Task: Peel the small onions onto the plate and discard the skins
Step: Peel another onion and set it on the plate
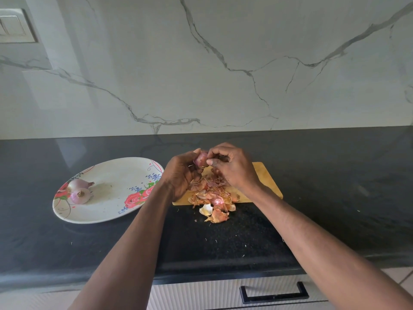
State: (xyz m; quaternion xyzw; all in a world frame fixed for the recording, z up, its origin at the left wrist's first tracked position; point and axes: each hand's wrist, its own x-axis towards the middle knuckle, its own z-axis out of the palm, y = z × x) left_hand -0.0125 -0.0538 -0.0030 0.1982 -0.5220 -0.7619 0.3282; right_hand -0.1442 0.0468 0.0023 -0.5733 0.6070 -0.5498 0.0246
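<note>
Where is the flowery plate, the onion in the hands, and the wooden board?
plate [116, 175]: head view, bare middle.
onion [200, 159]: head view, pink side between fingers.
board [266, 175]: head view, bare right part.

You're working in soft, even daylight; pale glare streaks the black countertop [89, 231] left of your grip, the edges bow with wide-angle distortion, and focus is slightly soft.

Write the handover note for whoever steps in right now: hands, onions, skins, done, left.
Left hand grips a small onion above the cutting board; right hand pinches at its skin.
Two peeled onions lie on the plate, left of the board.
Skins are piled on the board's near edge and spill onto the counter.
Left: finish this onion, plate it, discard the skins. No bin in view.
</note>
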